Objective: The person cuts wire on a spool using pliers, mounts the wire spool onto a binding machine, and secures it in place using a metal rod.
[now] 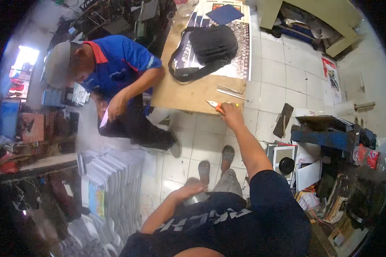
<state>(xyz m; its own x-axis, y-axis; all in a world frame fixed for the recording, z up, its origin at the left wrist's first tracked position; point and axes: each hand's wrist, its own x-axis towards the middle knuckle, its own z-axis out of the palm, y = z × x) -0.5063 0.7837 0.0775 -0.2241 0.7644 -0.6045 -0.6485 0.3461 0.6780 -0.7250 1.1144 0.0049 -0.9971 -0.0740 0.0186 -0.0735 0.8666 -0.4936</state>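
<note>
My right hand point(232, 115) is closed around the orange handles of pliers point(212, 103) at the near edge of the brown-topped table point(182, 96). The pliers' pale, pointed jaws rest over the tabletop and aim left. Just beyond them, a thin metal rod point(231, 93) lies on the table. Close to my body at the waist, my left hand point(188, 191) is wrapped around a round, greyish thing point(197, 198). Its kind cannot be made out.
A black shoulder bag point(214, 45) lies on a printed sheet farther along the table. At left, a person in a blue shirt point(120, 55) holds a pinkish strip. Tall paper stacks point(116, 171) stand at lower left. Frames and a blue shelf point(324, 139) fill the right.
</note>
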